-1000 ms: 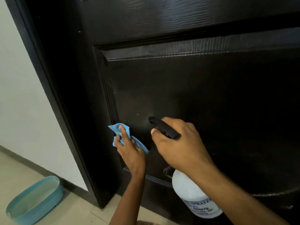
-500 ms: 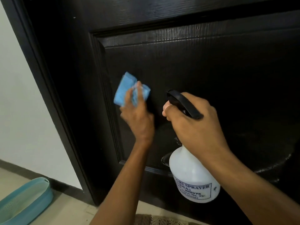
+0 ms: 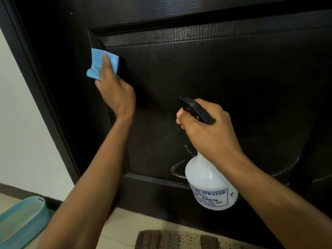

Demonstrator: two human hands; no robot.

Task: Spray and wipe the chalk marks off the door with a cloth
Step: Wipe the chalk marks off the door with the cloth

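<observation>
Risk: chalk marks (image 3: 181, 174) missed at the door (image 3: 224, 72) panel's lower edge.
Left hand (image 3: 115, 90) presses the cloth (image 3: 98, 63) flat at the panel's upper-left corner; right hand (image 3: 208, 130) is clamped on the spray bottle (image 3: 210, 187), which may drip.

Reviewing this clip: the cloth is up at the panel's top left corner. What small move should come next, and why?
Probably sweep the left hand and its blue cloth down and right toward the white chalk marks low on the door. Those curved lines remain visible beside the spray bottle held in the right hand, while the corner under the cloth looks dark and clean.
</observation>
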